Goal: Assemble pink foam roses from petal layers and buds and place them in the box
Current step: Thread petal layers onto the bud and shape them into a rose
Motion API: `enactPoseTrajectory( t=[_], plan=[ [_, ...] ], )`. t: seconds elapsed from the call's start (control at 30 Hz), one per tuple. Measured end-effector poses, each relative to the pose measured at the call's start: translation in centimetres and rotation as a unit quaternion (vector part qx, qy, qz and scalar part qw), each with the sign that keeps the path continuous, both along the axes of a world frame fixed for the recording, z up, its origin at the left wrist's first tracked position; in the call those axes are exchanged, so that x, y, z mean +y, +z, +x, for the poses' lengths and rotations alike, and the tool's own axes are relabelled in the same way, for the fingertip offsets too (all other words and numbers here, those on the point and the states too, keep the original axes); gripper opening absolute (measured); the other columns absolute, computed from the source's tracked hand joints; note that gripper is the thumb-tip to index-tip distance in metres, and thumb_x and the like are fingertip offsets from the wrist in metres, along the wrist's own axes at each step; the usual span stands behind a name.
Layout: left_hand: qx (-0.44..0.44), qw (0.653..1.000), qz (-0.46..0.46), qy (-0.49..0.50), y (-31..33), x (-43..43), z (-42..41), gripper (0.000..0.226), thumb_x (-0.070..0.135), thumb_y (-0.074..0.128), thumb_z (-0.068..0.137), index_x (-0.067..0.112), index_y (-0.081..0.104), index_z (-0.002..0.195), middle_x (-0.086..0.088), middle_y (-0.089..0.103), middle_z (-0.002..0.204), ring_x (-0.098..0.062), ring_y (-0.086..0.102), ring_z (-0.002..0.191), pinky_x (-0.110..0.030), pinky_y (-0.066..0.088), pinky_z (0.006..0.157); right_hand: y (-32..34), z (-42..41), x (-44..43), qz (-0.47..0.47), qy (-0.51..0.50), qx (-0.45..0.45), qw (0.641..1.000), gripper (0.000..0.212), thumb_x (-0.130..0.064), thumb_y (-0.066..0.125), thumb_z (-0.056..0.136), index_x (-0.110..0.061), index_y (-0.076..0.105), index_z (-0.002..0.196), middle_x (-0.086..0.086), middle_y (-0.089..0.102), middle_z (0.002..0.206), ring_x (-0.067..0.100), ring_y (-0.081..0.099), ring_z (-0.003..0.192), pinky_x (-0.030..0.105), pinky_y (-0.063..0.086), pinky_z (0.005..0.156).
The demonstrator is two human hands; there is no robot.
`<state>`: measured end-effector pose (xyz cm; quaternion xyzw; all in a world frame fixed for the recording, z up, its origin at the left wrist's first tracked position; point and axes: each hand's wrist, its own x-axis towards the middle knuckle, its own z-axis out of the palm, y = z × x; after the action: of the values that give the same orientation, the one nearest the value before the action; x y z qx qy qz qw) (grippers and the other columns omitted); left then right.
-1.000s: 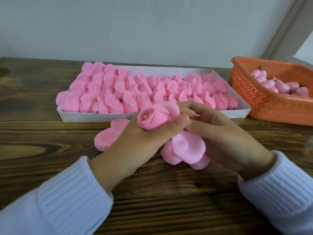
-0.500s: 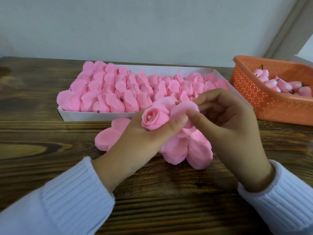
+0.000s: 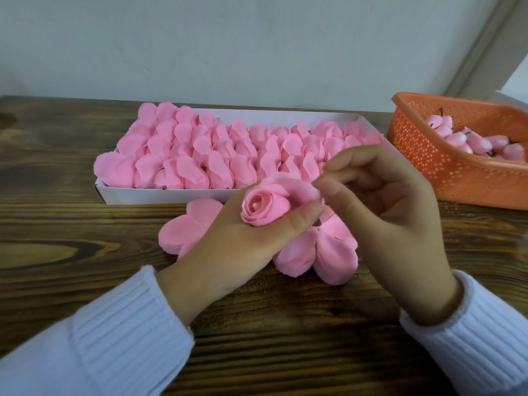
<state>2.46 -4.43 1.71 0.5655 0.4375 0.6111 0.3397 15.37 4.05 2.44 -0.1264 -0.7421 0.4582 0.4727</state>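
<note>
step: mid-assembly of one rose, I'd say; petals going round the bud, nothing ready for boxing yet.
left hand: curled round the bud, thumb across its lower side, rolled centre facing up at me.
right hand: narrow pinch, thumb and forefinger tips at the edge of the outer petal that lies against the bud's right side. Other fingers curled, holding nothing that I can see.
petal layers: hanging or lying under the bud, between my hands. Can't tell if they're already threaded on, since my left hand covers the join. One more flat layer sits on the table, partly under my left hand.
box: white, just behind my hands, packed with finished roses. Right end is hidden behind my right hand, so free space unknown.
basket: orange, far right, spare buds inside.
next: probably cup the petal snug to the bud, then pull the lower layers up. Needs a light pinch because foam creases, and the bud held steady.
</note>
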Motion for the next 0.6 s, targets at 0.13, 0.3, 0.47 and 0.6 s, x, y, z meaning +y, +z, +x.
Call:
enactPoseTrajectory(
  t=[0.13, 0.3, 0.47, 0.6],
  plan=[
    [-0.051, 0.998, -0.004, 0.025, -0.3, 0.3, -0.5, 0.017, 0.031, 0.072, 0.08, 0.016, 0.064, 0.079, 0.017, 0.047, 0.037, 0.011, 0.042, 0.031, -0.001, 0.03, 0.036, -0.3, -0.2, 0.4, -0.11, 0.024, -0.006, 0.994, 0.027, 0.007, 0.052, 0.072, -0.008, 0.057, 0.093, 0.005, 0.064, 0.088, 0.011, 0.064, 0.086, 0.022, 0.05, 0.076],
    [-0.134, 0.991, -0.026, 0.014, -0.9, 0.7, -0.7, 0.017, 0.043, 0.071, 0.069, 0.026, 0.069, 0.07, 0.003, 0.063, 0.066, -0.005, 0.06, 0.05, -0.016, 0.047, 0.044, -1.0, -0.8, 0.3, -0.27, 0.204, -0.056, 0.939, 0.044, 0.001, 0.061, 0.072, -0.001, 0.049, 0.114, 0.015, 0.061, 0.108, 0.027, 0.058, 0.102, 0.04, 0.045, 0.093],
    [-0.116, 0.993, -0.031, -0.015, -1.0, 0.6, -0.5, 0.018, 0.04, 0.075, 0.069, 0.024, 0.068, 0.075, -0.013, 0.064, 0.09, -0.022, 0.064, 0.091, -0.039, 0.053, 0.081, -1.2, -1.3, -0.9, -0.293, 0.212, -0.03, 0.932, 0.051, -0.012, 0.068, 0.073, 0.006, 0.047, 0.115, 0.029, 0.06, 0.094, 0.035, 0.061, 0.08, 0.043, 0.048, 0.071],
    [-0.081, 0.995, -0.031, -0.05, -0.7, 0.3, -0.5, 0.024, 0.047, 0.077, 0.068, 0.031, 0.072, 0.086, 0.005, 0.071, 0.083, -0.01, 0.068, 0.084, -0.023, 0.053, 0.072, -1.1, -1.2, -0.6, -0.335, 0.22, -0.03, 0.916, 0.043, 0.002, 0.061, 0.081, 0.01, 0.044, 0.12, 0.037, 0.052, 0.102, 0.044, 0.047, 0.09, 0.05, 0.034, 0.077]
  ],
)
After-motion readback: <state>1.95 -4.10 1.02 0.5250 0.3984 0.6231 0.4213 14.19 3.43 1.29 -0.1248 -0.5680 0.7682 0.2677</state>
